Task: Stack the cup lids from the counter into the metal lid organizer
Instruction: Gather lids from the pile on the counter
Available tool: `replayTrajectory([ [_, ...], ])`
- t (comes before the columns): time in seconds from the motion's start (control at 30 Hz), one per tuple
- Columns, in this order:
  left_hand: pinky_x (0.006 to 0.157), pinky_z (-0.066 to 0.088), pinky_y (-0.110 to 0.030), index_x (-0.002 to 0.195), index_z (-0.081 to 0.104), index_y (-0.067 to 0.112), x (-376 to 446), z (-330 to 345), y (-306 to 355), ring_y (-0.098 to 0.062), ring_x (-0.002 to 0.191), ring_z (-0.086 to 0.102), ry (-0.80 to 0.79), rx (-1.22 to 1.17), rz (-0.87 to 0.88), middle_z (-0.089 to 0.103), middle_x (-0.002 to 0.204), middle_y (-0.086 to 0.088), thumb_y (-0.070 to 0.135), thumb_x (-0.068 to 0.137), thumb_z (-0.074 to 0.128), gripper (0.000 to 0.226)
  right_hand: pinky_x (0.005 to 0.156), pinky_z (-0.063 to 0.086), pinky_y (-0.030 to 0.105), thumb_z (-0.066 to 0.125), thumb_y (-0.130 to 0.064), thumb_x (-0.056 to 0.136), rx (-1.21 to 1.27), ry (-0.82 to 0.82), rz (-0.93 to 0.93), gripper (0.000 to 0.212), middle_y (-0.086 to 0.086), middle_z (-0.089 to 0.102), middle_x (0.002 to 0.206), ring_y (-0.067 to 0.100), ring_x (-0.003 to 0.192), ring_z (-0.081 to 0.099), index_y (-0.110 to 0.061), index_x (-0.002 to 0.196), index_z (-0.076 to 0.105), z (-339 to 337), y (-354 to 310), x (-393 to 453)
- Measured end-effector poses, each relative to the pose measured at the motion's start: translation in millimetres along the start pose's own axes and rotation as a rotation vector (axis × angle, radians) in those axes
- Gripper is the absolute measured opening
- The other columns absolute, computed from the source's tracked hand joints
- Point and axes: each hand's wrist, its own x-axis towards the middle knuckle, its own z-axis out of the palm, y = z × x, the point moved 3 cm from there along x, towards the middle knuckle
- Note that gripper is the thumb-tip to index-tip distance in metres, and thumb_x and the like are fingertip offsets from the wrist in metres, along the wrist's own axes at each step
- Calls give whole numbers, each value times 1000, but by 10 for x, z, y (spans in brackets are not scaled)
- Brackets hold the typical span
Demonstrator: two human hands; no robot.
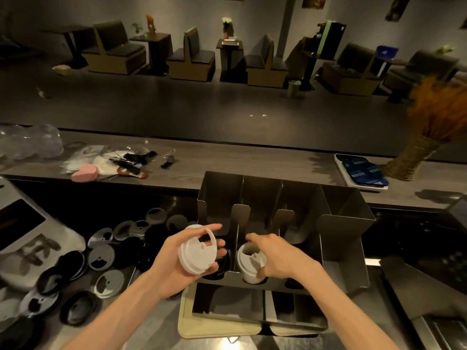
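Note:
The metal lid organizer (pixel 346 223) stands on the counter in front of me, split into upright slots. My left hand (pixel 177 263) grips a small stack of white cup lids (pixel 195 251) just left of the organizer's front. My right hand (pixel 275 256) reaches into the second slot and holds the white lids (pixel 249 261) stacked there, thumb at their lower edge. Black lids (pixel 219 267) sit in the leftmost slot, partly hidden by my left hand. Several black and grey lids (pixel 101 256) lie scattered on the counter to the left.
A cream tray (pixel 184 322) sits under the organizer's front. On the raised bar top lie a pink object (pixel 84 173), clear plastic wrap (pixel 30 142) and a white tray of blue packets (pixel 361 173). A woven vase of dried grass (pixel 414 152) stands at right. A device with a screen (pixel 20 218) is at left.

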Motion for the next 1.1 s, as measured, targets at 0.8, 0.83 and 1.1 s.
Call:
replayTrajectory([
  [0.8, 96, 52, -56, 127, 68, 27, 344, 658, -160, -35, 118, 66, -190, 295, -107, 69, 128, -14, 66, 95, 41, 58, 96, 55, 30, 80, -63, 76, 448, 506, -195, 77, -26, 51, 128, 1, 118, 55, -36, 141, 51, -475, -318, -596],
  [0.83, 91, 55, -56, 130, 67, 27, 356, 655, -144, -35, 118, 66, -204, 343, -88, 69, 129, -13, 65, 97, 38, 57, 96, 55, 31, 81, -62, 75, 444, 506, -199, 77, -25, 53, 128, 2, 118, 55, -37, 140, 50, -501, -277, -592],
  [1.1, 49, 46, -25, 110, 69, 13, 390, 392, 44, -22, 66, 65, 22, 758, 92, 72, 89, -11, 46, 101, 52, 38, 112, 39, 27, 83, -45, 77, 179, 414, -169, 82, -18, 47, 138, 2, 128, 42, -32, 148, 42, -576, -66, -468],
])
